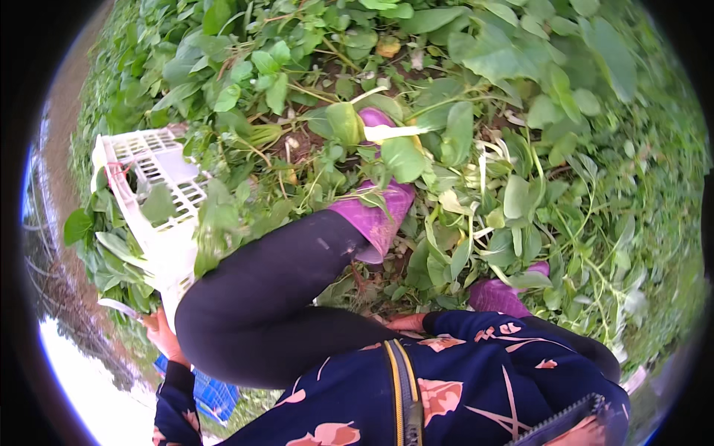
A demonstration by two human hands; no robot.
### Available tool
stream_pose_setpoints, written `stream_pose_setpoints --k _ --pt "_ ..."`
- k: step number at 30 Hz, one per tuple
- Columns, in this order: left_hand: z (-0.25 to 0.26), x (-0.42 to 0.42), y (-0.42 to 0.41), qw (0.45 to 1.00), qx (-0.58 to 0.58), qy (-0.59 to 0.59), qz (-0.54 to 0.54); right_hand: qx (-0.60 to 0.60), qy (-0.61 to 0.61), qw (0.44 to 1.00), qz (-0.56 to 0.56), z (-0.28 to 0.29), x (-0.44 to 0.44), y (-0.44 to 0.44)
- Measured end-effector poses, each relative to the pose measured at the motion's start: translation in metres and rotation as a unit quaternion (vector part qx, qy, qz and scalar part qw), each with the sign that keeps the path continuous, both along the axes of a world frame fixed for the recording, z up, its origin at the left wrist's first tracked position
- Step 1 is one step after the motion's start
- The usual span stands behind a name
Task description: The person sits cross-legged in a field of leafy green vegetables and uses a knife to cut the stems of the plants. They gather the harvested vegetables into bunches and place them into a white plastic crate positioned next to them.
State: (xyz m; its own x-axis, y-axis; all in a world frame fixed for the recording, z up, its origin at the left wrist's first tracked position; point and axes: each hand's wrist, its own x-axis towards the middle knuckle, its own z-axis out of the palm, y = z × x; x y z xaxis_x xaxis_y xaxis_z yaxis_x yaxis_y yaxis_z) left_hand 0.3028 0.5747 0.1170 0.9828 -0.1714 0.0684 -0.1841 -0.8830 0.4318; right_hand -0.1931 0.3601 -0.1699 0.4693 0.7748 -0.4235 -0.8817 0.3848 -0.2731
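Observation:
My left hand [166,336] is at the left, below the near end of a white plastic crate [181,203]. It is closed around a thin, pale, curved blade, which looks like a knife [120,306]; its handle is mostly hidden in the fingers. Leafy green vegetables [125,253] stick out beside the crate, and some leaves hang over its slatted side. My right hand [406,322] rests low between my legs, close to the dark trousers. Only part of it shows beyond the cuff, so its fingers and anything in them are hidden.
Purple boots [385,209] stand among broad-leaved green plants [404,159]. Cut pale stalks and yellowing leaves [488,161] litter the ground. A blue plastic crate [215,396] lies behind my left arm. Bare brown soil [70,167] runs along the left edge.

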Motion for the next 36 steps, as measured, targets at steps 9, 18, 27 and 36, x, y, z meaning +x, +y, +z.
stream_pose_setpoints --k 9,18,27,36 --pt "-0.003 -0.022 -0.004 0.994 -0.081 0.041 0.064 -0.136 -0.033 0.988 -0.059 0.063 0.055 -0.055" --pt "-0.001 -0.04 -0.043 0.996 -0.073 0.029 0.038 -0.289 -0.016 0.957 -0.005 0.098 0.083 -0.207" --pt "-0.005 -0.037 -0.039 0.997 -0.067 -0.006 0.042 -0.394 -0.024 0.919 -0.01 0.049 0.083 -0.247" --pt "0.008 -0.042 -0.053 0.999 -0.007 -0.029 -0.023 -0.466 -0.127 0.873 -0.069 -0.007 0.043 -0.258"
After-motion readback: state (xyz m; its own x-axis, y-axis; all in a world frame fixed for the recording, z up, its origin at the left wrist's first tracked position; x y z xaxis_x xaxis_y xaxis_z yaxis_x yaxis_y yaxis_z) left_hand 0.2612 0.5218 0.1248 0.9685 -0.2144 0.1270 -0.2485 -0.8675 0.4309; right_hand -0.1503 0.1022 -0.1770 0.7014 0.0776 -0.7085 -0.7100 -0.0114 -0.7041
